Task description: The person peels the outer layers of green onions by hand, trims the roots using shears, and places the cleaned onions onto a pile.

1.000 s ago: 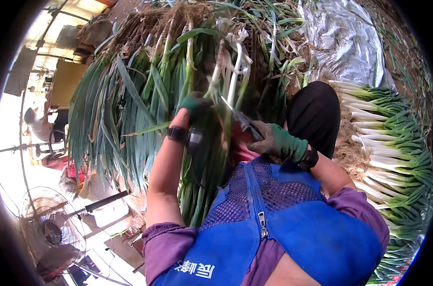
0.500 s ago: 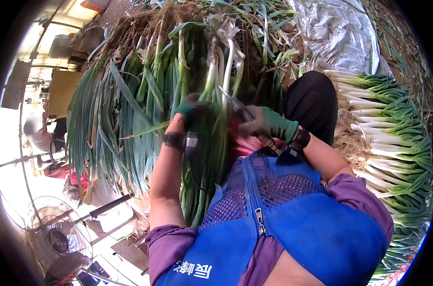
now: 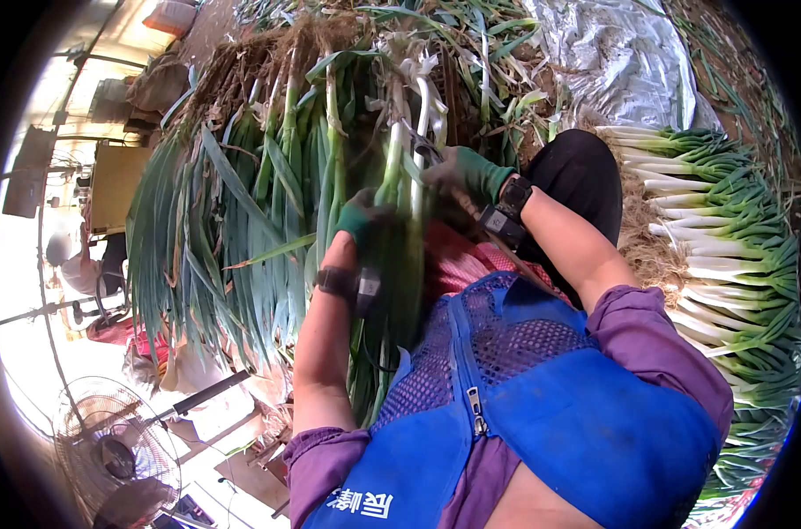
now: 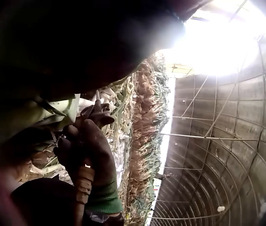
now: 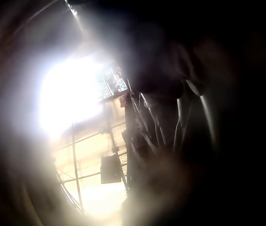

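Observation:
In the head view my left hand (image 3: 365, 216), in a green and dark work glove, grips several long green onions (image 3: 392, 167) by their stalks. Their white ends point away from me, with roots and loose peeled skin at the tips. My right hand (image 3: 467, 175), in a matching glove, holds an air blow gun (image 3: 427, 150) with its thin nozzle over the white stalks. From the left wrist, the gloved right hand (image 4: 93, 150) appears curled round the gun, and a ribbed hose fitting (image 4: 84, 181) sticks out below. The right wrist view is mostly dark.
A thick row of untrimmed green onions (image 3: 233, 212) lies to the left, roots away from me. Cleaned green onions (image 3: 709, 238) are stacked at the right beside my dark-clad knee (image 3: 581, 185). Silver sheeting (image 3: 630, 62) is beyond; a fan (image 3: 114, 450) stands at lower left.
My right hand has moved away from my body and slightly left, bringing the blow gun up along the white stalks. My left hand keeps its grip, shifted a little.

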Tool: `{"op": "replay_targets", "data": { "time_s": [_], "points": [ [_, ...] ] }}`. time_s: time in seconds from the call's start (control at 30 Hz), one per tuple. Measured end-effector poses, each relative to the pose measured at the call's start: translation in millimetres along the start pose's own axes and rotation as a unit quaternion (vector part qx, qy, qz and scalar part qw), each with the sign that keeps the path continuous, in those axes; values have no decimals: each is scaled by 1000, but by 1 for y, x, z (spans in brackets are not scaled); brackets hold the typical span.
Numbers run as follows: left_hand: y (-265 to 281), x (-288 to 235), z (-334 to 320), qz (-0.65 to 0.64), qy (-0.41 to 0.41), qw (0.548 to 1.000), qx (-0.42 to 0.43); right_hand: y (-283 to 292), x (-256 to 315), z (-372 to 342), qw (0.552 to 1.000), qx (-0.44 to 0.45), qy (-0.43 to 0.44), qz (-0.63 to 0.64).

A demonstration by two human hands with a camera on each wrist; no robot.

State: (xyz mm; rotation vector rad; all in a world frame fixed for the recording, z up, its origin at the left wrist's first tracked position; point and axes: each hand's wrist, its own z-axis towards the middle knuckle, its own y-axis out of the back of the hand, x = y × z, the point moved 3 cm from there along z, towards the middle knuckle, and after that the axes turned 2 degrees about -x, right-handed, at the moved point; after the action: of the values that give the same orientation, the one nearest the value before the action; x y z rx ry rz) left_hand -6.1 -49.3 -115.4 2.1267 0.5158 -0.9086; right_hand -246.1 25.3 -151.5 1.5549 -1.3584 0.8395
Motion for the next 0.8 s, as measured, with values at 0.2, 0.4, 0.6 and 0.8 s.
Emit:
{"op": "replay_targets", "data": {
  "time_s": [0.2,0.4,0.6,0.8],
  "points": [
    [-3,18,8,-21,-5,999,37,6,23,-14,998,11,57,-34],
    [2,-14,-17,-55,14,997,55,2,27,-15,998,-10,29,-58],
    [36,-36,-24,243,-307,914,103,2,11,-59,995,47,-17,84],
    [50,-53,-21,137,-301,943,32,-3,22,-128,987,112,15,118]
  ]
}}
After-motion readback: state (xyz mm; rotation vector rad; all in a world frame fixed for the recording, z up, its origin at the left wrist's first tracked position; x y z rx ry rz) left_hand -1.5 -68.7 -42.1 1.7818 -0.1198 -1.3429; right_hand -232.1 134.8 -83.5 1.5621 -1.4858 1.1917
